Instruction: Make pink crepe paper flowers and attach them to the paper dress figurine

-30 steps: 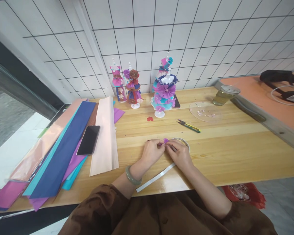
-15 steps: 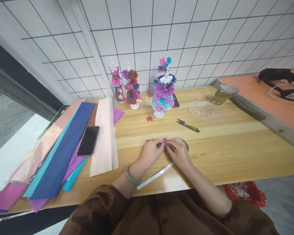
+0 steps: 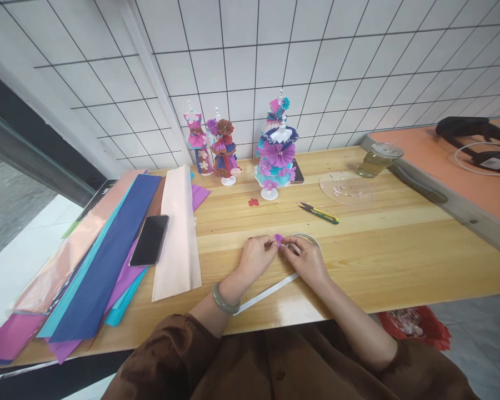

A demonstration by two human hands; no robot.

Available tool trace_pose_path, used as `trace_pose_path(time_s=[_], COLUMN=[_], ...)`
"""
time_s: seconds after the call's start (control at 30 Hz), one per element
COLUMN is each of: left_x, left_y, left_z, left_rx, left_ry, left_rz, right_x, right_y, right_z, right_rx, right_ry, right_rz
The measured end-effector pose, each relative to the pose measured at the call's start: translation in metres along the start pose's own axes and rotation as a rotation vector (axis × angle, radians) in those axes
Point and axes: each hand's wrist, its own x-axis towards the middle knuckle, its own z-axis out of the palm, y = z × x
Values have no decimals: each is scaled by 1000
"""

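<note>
A small pleated purple paper fan is pinched between the fingertips of my left hand, just above the table. At the fan's right side, my right hand has thumb and fingertips closed together; a tiny pale bit shows there, too small to name. Behind my right hand lies a roll of tape, partly covered by the fingers. A whitish strip lies slantwise on the table below both hands. Yellow-green thread snips and a red paper flower lie beyond the hands.
Several mannequin stands dressed in paper, one with a purple fan, line the tiled wall. Folded crepe paper and a phone are at left. A clear plate with small bits and a lidded cup are at right.
My right fingertips have drawn slightly away from the fan, and more of the fan shows above my left fingers. The view has shifted a little.
</note>
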Motion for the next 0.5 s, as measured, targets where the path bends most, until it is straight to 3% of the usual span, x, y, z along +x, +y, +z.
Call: trace_pose_path(time_s=[0.17, 0.5], left_x=[0, 6], left_y=[-5, -12], left_z=[-1, -5], left_rx=[-115, -348], left_ry=[-21, -60], left_rz=[49, 0], right_x=[0, 0], right_y=[-2, -1], right_z=[-4, -9], right_rx=[-22, -80], right_ry=[-28, 0], right_rz=[-83, -205])
